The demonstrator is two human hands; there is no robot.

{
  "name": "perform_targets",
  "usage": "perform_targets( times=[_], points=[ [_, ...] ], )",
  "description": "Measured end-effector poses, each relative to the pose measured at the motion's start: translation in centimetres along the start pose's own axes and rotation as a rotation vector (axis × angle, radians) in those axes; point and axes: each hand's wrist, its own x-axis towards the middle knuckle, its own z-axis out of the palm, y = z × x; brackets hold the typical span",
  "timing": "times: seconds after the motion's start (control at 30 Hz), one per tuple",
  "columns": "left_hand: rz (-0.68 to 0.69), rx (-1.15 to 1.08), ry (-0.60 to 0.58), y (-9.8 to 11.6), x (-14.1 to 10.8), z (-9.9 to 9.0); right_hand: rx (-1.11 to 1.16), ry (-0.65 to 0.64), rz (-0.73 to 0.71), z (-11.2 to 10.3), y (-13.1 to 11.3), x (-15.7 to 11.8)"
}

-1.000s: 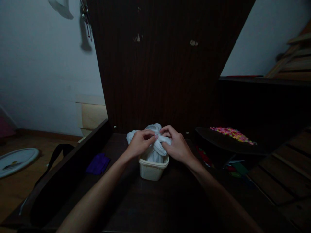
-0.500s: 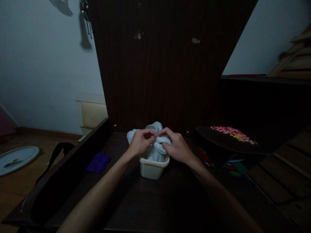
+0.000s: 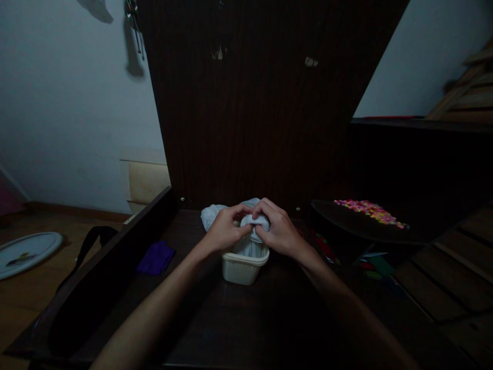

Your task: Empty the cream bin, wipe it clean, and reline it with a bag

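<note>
A small cream plastic basket (image 3: 243,270) stands on the dark wooden desk (image 3: 227,329). White cloth (image 3: 256,222), twisted into a roll at its top, rises out of the basket, and another bunched part spills behind it on the left. My left hand (image 3: 228,226) pinches the roll from the left with thumb and fingers. From the right, my right hand (image 3: 279,228) grips the same roll, its fingers curled over the top and the thumb below. Both sets of fingertips nearly meet over the cloth. The dim light hides whether the white material is fabric or thin plastic.
A purple cloth (image 3: 155,258) lies left of the basket, near the raised side board (image 3: 111,267). To the right, a dark rounded shelf (image 3: 346,221) carries many small colourful pieces (image 3: 370,211). A tall dark panel (image 3: 250,113) closes off the back.
My fingers have shifted on the white roll, and my left thumb now presses nearer to my right thumb. The cloth's top has folded down and looks more compact. The basket has stayed put.
</note>
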Motion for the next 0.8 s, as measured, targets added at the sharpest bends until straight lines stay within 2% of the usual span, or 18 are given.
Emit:
perform_targets(
  times=[0.13, 0.33, 0.43, 0.63, 0.8],
  points=[
    [0.074, 0.138, 0.032, 0.2, 0.0, 0.2, -0.06, -0.01, 0.031, 0.2, -0.2, -0.2],
    [0.084, 0.204, 0.045, 0.4, -0.1, 0.4, -0.148, 0.101, 0.105, 0.9, -0.2, -0.3],
    [0.047, 0.208, 0.041, 0.6, 0.0, 0.0, -0.033, 0.103, 0.143, 0.5, 0.0, -0.2],
    [0.002, 0.221, 0.002, 1.0, 0.0, -0.5, 0.298, 0.053, 0.354, -0.2, 0.3, -0.2],
    [0.019, 0.216, -0.024, 0.9, 0.0, -0.5, 0.486, 0.074, 0.418, -0.2, 0.3, -0.2]
  ],
)
